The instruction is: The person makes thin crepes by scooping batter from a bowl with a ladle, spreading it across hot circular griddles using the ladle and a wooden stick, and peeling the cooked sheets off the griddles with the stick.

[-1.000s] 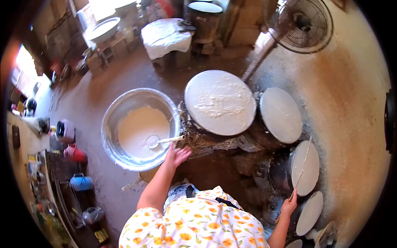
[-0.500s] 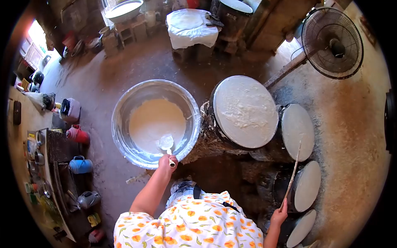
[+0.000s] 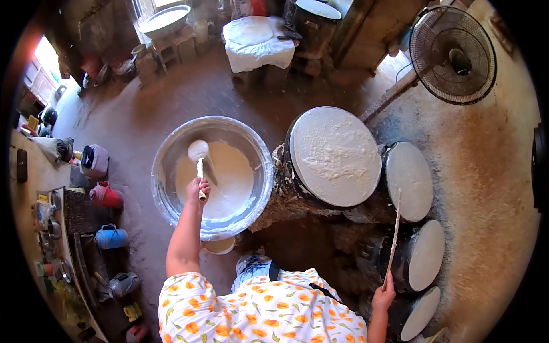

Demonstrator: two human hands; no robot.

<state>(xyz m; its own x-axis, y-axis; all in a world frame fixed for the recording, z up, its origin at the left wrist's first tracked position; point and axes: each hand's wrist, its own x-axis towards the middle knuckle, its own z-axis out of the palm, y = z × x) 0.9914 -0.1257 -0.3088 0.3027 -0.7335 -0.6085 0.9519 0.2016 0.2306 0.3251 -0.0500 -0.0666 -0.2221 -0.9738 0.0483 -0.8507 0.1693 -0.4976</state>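
My left hand [image 3: 198, 188] is closed round the handle of a ladle [image 3: 198, 150], its pale-coated bowl held above the left part of a wide metal basin [image 3: 260, 212]. Inside the basin lies a pool of cream-coloured batter [image 3: 229, 174]. At the lower right, my right hand [image 3: 384, 294] grips a long thin stick [image 3: 393, 243], which points up and away. The stick's tip overlaps the edge of a white round top [image 3: 409, 180]; whether they touch, I cannot tell. Beside the basin stands a larger round top [image 3: 336, 157] with a lumpy whitish layer on it.
Two more white round tops [image 3: 426, 255] [image 3: 420, 314] line the right side. A standing fan [image 3: 453, 55] is at the upper right. A cloth-covered stand [image 3: 258, 46] and another basin [image 3: 164, 22] stand at the back. Flasks, one blue [image 3: 111, 236], line the left.
My left hand has carried the ladle from the near side of the batter up and leftward over the basin. The right hand and stick have barely shifted. The view has moved slightly.
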